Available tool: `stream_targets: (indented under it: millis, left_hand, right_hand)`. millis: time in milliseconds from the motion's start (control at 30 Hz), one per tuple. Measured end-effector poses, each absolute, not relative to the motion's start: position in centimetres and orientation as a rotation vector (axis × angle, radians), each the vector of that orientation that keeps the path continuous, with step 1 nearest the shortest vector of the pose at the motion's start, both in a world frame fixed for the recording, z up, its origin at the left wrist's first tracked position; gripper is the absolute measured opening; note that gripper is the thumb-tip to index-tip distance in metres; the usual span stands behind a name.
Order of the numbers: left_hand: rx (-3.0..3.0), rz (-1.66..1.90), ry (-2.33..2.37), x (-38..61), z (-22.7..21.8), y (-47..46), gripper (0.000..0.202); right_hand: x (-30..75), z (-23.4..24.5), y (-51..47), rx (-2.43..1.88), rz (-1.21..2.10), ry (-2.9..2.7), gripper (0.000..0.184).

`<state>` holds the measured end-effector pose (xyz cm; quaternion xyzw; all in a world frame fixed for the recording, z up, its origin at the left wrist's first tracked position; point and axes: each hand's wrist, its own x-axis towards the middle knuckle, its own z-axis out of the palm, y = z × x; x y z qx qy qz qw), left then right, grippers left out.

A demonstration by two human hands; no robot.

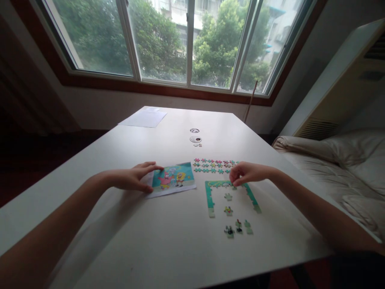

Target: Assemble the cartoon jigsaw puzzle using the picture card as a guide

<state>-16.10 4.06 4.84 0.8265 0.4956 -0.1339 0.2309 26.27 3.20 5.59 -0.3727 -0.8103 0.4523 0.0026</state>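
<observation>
My left hand (134,177) lies flat on the white table (168,241), fingertips touching the left edge of a cartoon reference picture (173,179). My right hand (246,173) pinches a small puzzle piece at the top edge of a partly built green puzzle border (210,196). Loose pieces (229,209) lie inside and below the border. Two rows of sorted pieces (213,165) sit just beyond my right hand.
Farther back on the table are a white sheet of paper (143,118) and two small round discs (195,139). A bed with pale bedding (345,164) stands to the right. A wide window (186,44) fills the far wall.
</observation>
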Motion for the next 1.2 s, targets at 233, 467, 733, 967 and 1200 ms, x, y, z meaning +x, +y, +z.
stream_targets:
  millis: [233,467,733,967,1200]
  left_hand:
    - [2.295,-0.360,1.376,-15.9,5.0,3.9,0.083]
    - [2.346,-0.359,1.376,-16.1,4.8,4.0,0.082]
    - [2.295,-0.343,1.374,-16.2,4.8,4.1,0.084]
    - [2.295,-0.324,1.363,-16.3,4.7,4.0,0.082]
    - [2.320,-0.347,1.377,-16.1,4.9,3.9,0.084]
  right_hand:
    - [25.7,4.8,-1.5,-1.229,0.904,-2.657,0.018]
    - [25.1,6.8,0.1,-1.235,0.745,-2.674,0.017]
    - [20.7,5.7,10.8,-1.417,0.448,-2.549,0.014]
    - [16.9,2.0,17.8,-1.542,0.369,-2.384,0.030]
    - [15.9,1.8,19.3,-1.684,0.503,-2.264,0.029]
